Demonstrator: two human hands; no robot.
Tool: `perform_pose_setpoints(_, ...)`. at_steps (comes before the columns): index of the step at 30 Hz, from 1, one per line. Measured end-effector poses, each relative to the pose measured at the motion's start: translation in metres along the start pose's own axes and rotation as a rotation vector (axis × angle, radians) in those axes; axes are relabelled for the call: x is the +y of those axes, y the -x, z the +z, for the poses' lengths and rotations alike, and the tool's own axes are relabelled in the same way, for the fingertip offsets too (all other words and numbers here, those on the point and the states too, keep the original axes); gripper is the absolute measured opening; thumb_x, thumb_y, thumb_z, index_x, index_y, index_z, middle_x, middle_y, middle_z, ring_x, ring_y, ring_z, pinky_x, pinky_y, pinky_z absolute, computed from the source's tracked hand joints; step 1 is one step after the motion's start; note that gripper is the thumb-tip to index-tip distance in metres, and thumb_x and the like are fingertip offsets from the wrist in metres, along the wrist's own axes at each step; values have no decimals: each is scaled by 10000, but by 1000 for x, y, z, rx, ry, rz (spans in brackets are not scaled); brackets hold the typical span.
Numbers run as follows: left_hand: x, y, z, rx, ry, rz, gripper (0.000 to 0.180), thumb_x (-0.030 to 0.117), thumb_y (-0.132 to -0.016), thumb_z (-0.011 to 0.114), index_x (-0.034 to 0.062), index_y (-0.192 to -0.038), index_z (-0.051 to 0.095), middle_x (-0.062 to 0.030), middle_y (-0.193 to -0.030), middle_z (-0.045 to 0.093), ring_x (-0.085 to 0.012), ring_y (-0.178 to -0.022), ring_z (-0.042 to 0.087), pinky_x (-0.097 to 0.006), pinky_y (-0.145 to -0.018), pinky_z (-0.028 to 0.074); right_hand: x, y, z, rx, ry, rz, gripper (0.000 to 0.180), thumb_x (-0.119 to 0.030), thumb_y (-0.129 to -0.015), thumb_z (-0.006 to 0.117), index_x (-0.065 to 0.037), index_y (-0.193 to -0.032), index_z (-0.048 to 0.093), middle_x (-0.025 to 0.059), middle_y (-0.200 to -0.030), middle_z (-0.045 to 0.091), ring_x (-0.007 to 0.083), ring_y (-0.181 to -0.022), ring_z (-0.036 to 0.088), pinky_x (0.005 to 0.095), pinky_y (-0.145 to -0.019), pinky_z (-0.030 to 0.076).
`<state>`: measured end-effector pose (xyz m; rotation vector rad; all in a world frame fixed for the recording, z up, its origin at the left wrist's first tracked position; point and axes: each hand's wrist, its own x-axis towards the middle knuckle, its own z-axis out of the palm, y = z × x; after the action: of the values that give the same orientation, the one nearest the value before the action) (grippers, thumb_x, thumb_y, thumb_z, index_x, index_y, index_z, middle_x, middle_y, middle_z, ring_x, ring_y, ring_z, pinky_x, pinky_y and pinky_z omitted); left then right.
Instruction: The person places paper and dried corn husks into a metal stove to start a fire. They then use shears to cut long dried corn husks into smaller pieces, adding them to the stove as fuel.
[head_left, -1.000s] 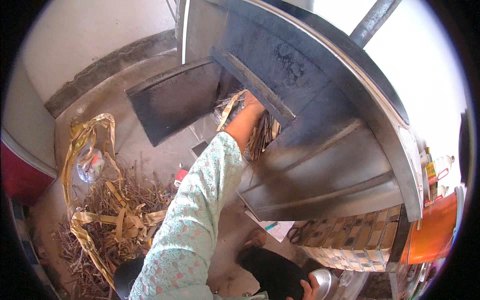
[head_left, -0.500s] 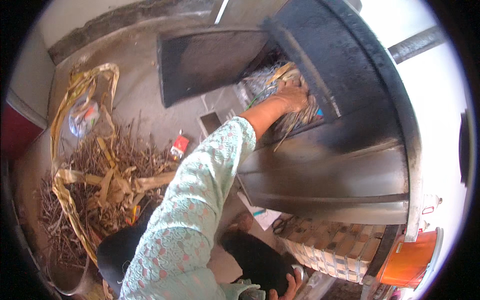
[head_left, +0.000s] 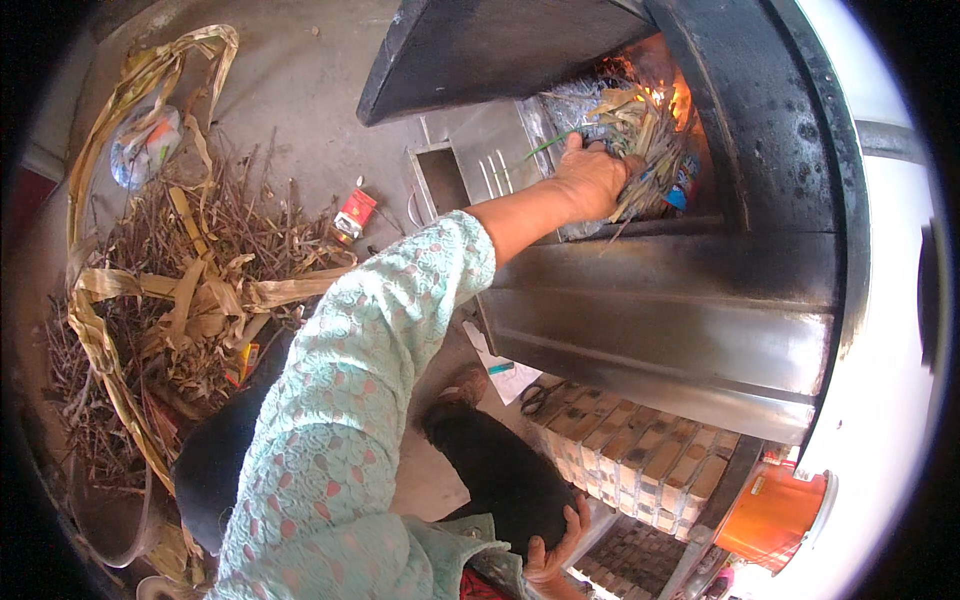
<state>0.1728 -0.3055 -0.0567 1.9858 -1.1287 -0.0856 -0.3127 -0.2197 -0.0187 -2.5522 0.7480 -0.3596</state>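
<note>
My left hand (head_left: 592,180) reaches through the stove's firebox opening, its fingers bent against a bundle of dry stalks (head_left: 655,150). It seems to grip the near end of the bundle, though some fingertips are hidden. Flames (head_left: 682,100) burn behind the stalks, and grey ash (head_left: 570,108) lies beside them. A small blue scrap (head_left: 677,197) shows under the bundle. The dark firebox door (head_left: 490,50) hangs open above my wrist. My right hand (head_left: 558,548) rests on my black-trousered knee, thumb apart from the fingers, with nothing visible in it.
The metal stove body (head_left: 660,290) fills the right side. Twigs and dry husks (head_left: 200,300) are heaped on the floor at left, near a clear plastic bag (head_left: 145,145) and a small red box (head_left: 354,214). Stacked bricks (head_left: 630,440) and an orange bucket (head_left: 770,515) stand at lower right.
The view has shifted, and flames now show in the firebox. My left hand has gone from lying over the stalks to their near end. My right hand still rests by the knee.
</note>
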Motion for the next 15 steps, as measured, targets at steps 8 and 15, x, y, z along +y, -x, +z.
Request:
perform_pose_setpoints(8, 15, -39, 26, 75, 79, -50, 228, 54, -720, 599, 10, -937, 654, -199, -892, 669, -340, -871, 653, -408, -760, 523, 1, -1, -3, -24, 64, -3, 639, -489, -857, 539, -18, -1267, 407, 263, -1363, 330, 383, -1268, 336, 474, -1051, 253)
perform_pose_setpoints(15, 10, -37, 20, 140, 16, -6, 337, 64, -775, 544, 66, -1109, 597, -155, -964, 673, -297, -925, 646, -398, -848, 455, 5, -2, -4, -43, 60, -47, 675, -521, -858, 525, -12, -1282, 395, 260, -1382, 323, 385, -1280, 324, 478, -1059, 237)
